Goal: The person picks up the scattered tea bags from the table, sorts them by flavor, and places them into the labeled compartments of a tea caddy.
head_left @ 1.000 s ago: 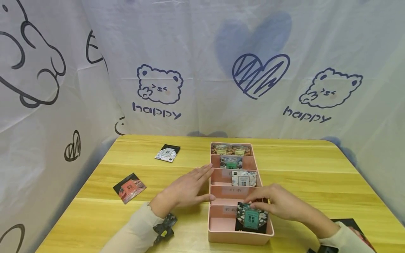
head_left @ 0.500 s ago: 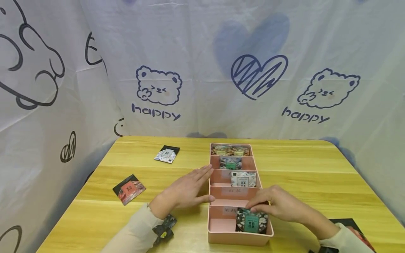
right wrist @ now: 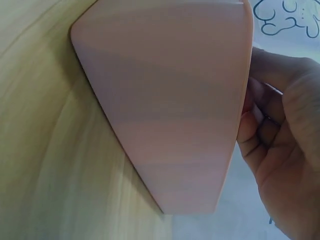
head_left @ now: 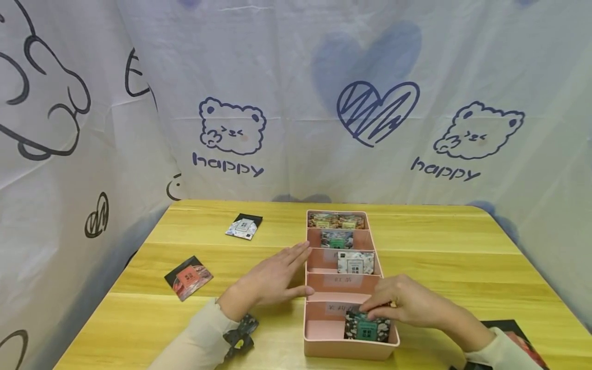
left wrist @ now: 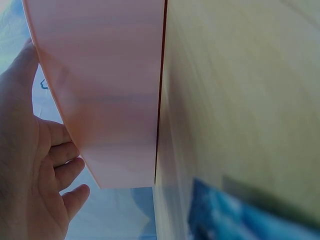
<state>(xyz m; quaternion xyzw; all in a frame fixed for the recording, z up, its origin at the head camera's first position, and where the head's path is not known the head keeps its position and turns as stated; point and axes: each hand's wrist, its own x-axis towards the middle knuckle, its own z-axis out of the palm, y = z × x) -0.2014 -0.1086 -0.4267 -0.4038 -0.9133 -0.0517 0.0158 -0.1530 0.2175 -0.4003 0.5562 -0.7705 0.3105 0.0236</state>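
A long pink divided box (head_left: 349, 350) stands on the table, running away from me. In its nearest compartment is a dark tea sachet (head_left: 367, 330) with a teal label, leaning upright on the right side. My right hand (head_left: 409, 303) pinches the sachet's top edge with thumb and fingers; in the right wrist view the box wall hides the sachet. My left hand (head_left: 273, 277) rests on the box's left rim, fingers extended, and in the left wrist view its fingertips touch the rim. Further compartments hold a white sachet (head_left: 355, 263), a green-labelled sachet (head_left: 337, 239) and two yellow-labelled sachets (head_left: 351, 221).
Left of the box, a red-labelled sachet (head_left: 188, 278) and a white-and-black sachet (head_left: 244, 226) lie flat on the table (head_left: 444, 246). A black-and-red sachet (head_left: 513, 331) lies partly hidden by the right sleeve. A printed curtain (head_left: 296, 61) hangs behind the table.
My right hand has lowered the teal-labelled sachet deeper into the nearest compartment, still pinching its top. The left hand stays at the rim.
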